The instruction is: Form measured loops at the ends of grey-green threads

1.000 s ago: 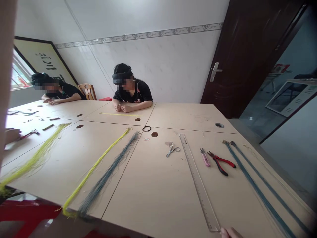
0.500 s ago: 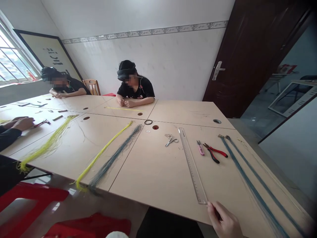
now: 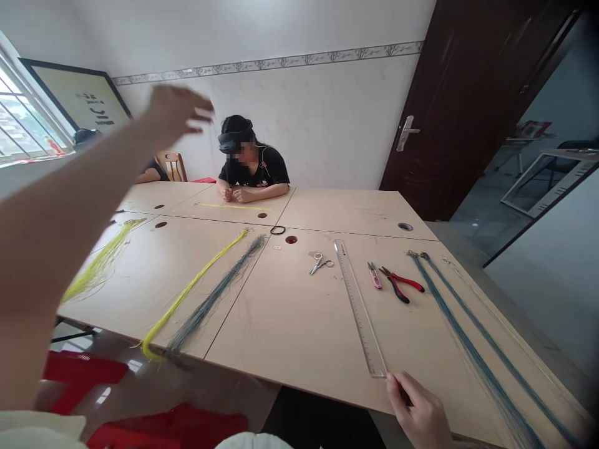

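My left hand (image 3: 180,112) is raised high in the air on an outstretched arm, well above the table, its fingers spread and holding nothing; motion blurs it slightly. My right hand (image 3: 416,413) rests at the near table edge, fingers loosely bent, a fingertip touching the near end of a long clear ruler (image 3: 360,308). The ruler lies flat, pointing away from me. Left of it lie small scissors (image 3: 319,263). On its right are pink snips (image 3: 373,275) and red-handled pliers (image 3: 400,284).
Two long blue cords (image 3: 468,337) run along the right of the tan table (image 3: 290,324). Yellow (image 3: 191,288) and blue-grey (image 3: 215,296) strand bundles lie left, another yellow bundle (image 3: 100,262) farther left. A person (image 3: 250,168) sits opposite. Red stools (image 3: 84,368) stand below; a dark door (image 3: 468,106) is right.
My left arm has swung up into view, hiding the person at the far left. My right hand has stayed at the ruler's near end. The view shifted slightly.
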A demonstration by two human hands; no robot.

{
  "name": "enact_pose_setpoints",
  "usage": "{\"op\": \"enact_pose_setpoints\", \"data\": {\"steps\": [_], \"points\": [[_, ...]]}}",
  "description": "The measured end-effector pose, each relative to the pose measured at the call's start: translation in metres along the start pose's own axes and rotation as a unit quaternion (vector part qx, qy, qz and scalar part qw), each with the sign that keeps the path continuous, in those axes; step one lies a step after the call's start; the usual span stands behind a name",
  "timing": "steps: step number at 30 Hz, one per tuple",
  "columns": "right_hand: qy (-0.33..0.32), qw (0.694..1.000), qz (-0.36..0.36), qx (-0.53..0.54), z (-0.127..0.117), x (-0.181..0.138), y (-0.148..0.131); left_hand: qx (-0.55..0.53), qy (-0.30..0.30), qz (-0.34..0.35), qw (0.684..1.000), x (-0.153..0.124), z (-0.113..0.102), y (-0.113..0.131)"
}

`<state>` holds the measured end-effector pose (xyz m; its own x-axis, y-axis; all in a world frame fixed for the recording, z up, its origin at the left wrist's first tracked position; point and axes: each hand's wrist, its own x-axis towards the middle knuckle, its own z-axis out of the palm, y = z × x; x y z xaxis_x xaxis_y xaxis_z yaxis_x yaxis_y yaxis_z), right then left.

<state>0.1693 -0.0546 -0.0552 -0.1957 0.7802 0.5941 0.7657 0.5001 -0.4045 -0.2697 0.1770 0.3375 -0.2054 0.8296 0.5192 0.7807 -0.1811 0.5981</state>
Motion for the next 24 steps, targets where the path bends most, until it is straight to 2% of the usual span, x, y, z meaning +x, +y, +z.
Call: {"op": "enact_pose_setpoints", "data": {"steps": [2, 7, 11, 16, 24], "points": [[0.000, 1.000, -0.007, -0.004, 0.000, 0.000, 0.001, -0.014, -0.046, -0.028, 0.998, -0.017, 0.028, -0.017], [-0.005, 1.000, -0.016, -0.015, 0.001, 0.000, 0.004, -0.005, -0.164, -0.100, 0.981, -0.066, 0.122, -0.090], [0.002, 0.999, -0.018, -0.029, 0.003, -0.002, 0.006, 0.011, -0.255, -0.122, 0.959, -0.093, 0.170, -0.129], [0.008, 0.999, -0.012, -0.039, 0.002, -0.001, 0.004, 0.051, -0.324, -0.113, 0.938, -0.113, 0.197, -0.151], [0.009, 0.999, 0.002, -0.038, -0.003, 0.008, -0.008, 0.082, -0.388, -0.082, 0.914, -0.125, 0.208, -0.173]]}}
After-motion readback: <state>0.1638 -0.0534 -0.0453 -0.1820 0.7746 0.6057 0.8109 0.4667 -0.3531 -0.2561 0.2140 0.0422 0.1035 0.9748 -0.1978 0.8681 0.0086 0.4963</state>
